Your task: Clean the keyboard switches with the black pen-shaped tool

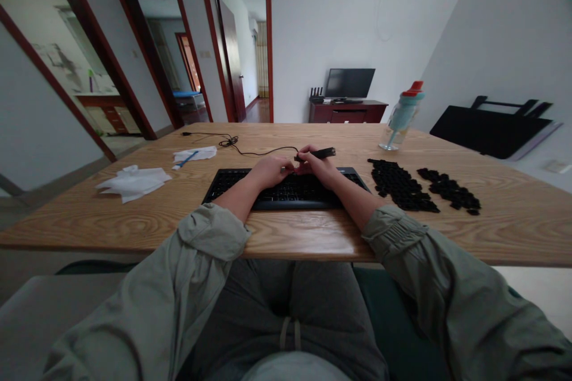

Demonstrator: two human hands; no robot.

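Right hand grips long black tool over keyboard back edge. Left hand just beside, fingertips at tool tip, grip unclear. Keycap piles right of keyboard.

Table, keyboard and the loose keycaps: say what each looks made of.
Table: wood or wood-look laminate, light, visible grain swirls, low sheen. Keyboard: looks like black matte plastic. Keycaps: small black matte pieces, probably plastic; too small to be sure.
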